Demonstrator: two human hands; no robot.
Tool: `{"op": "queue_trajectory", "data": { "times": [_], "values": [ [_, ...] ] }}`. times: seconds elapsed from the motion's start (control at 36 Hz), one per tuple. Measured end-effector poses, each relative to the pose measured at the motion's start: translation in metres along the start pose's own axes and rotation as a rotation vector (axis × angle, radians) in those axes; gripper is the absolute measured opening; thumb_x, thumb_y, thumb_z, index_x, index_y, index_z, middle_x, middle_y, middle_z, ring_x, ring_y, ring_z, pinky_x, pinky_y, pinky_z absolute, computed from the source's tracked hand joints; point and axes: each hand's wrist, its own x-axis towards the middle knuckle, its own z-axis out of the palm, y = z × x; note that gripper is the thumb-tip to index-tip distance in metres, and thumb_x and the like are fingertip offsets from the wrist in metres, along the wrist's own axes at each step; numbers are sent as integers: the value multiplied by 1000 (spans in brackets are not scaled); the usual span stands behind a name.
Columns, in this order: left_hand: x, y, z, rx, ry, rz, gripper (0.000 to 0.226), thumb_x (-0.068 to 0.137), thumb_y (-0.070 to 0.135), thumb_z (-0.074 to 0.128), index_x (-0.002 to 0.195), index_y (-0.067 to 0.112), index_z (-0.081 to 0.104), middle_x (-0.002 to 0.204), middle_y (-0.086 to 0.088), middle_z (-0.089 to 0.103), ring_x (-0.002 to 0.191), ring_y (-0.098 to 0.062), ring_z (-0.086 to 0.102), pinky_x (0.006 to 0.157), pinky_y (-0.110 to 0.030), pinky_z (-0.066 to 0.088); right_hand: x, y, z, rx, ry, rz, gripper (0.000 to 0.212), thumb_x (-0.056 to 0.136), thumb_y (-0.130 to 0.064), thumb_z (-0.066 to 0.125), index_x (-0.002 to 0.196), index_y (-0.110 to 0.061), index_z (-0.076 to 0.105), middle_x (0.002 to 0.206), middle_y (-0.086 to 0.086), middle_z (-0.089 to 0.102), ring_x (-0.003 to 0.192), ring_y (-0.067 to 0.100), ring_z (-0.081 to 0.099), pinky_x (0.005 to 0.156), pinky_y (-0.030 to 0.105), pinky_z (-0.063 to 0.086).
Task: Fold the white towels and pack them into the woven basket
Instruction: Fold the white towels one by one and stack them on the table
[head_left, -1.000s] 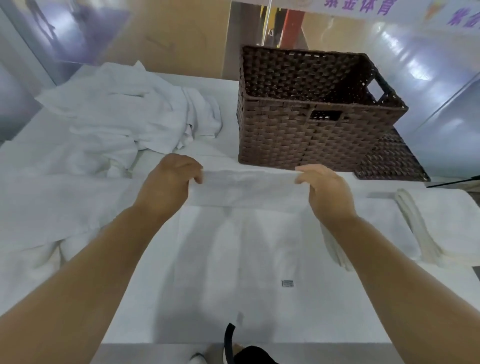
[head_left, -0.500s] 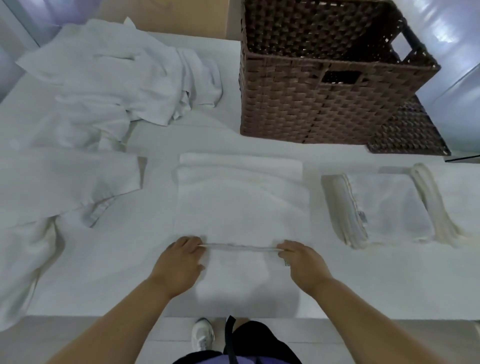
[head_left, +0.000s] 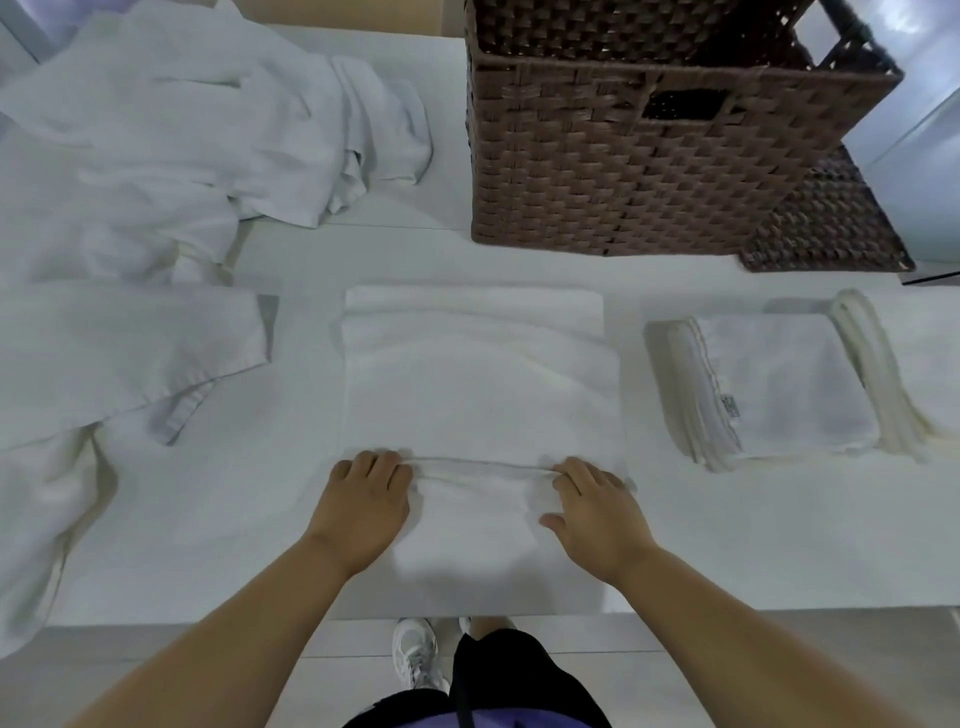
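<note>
Flat, half-folded white towel (head_left: 478, 384), near edge in the pinch of my left hand (head_left: 363, 504) and right hand (head_left: 597, 514), on white table (head_left: 727, 545).

— What lies on the white table (head_left: 727, 545)?
— A half-folded towel (head_left: 478, 379) at centre, a folded stack (head_left: 779, 384) right, crumpled towels (head_left: 156, 156) left. Behind them, a brown woven basket (head_left: 649, 171) with a flat woven piece (head_left: 826, 228) beside it.

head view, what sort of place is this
Probably a laundry or linen-folding station: a white table holds a heap of unfolded towels, a stack of folded towels and a brown woven basket. The left hand and right hand grip a half-folded towel.
</note>
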Motion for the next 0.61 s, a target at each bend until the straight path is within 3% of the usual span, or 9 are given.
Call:
{"op": "queue_trajectory", "data": {
  "times": [0.11,0.22,0.28,0.31,0.33,0.39,0.42,0.53,0.61],
  "values": [
    [6,1,0,11,13,-24,39,81,27,35,70,5,65,69,-10,62,54,-28,57,46,-30,47,1,-2,-6,-60,122,-34,38,59,-30,89,82,-8,71,93,4,67,88,22,69,71,34,56],
    [7,-4,-3,-42,-37,-19,57,87,49,29,70,9,67,67,-7,63,52,-27,60,41,-28,47,5,4,-4,-21,170,-45,31,49,-1,86,72,-9,67,84,4,66,71,21,67,61,30,55],
    [5,-7,-6,-38,-93,2,69,89,60,21,72,13,68,69,-4,64,53,-22,61,40,-26,46,7,10,-4,-1,123,-51,18,64,-2,80,76,-6,68,91,6,66,78,24,67,65,33,55],
    [5,-9,-8,-44,-98,22,62,89,60,31,72,13,68,69,-3,64,53,-22,61,40,-26,46,7,12,-5,18,83,-48,10,78,-7,71,87,-4,67,101,7,65,88,26,65,72,36,54],
    [4,-10,-10,-59,-100,37,46,85,53,51,71,12,68,69,-4,64,53,-22,62,39,-26,46,8,15,-5,45,33,-15,16,90,-14,59,101,-5,65,113,5,62,98,26,62,81,36,50],
    [3,-10,-14,-114,-125,26,26,68,32,83,72,10,70,70,-6,64,55,-25,63,41,-29,49,10,21,-5,97,-37,42,30,98,-24,43,121,-10,56,125,1,56,109,24,55,90,32,44],
    [3,-10,-16,-136,-156,11,23,66,26,85,74,9,71,72,-6,65,58,-26,64,44,-30,51,11,23,-5,107,-42,54,32,99,-26,42,124,-11,54,125,0,56,108,23,54,90,32,43],
    [7,-16,-28,-187,-127,-65,20,89,26,64,94,8,72,90,-7,65,78,-30,64,66,-36,53,15,23,-26,104,4,55,30,99,-30,43,118,-14,58,119,-3,59,102,20,55,84,29,42],
    [19,-26,-48,-210,-98,-122,28,96,35,49,107,17,68,102,1,59,91,-22,59,78,-32,46,22,22,-55,35,90,27,30,98,-32,45,110,-12,66,115,-4,60,102,19,57,84,29,44]
  ]
}}
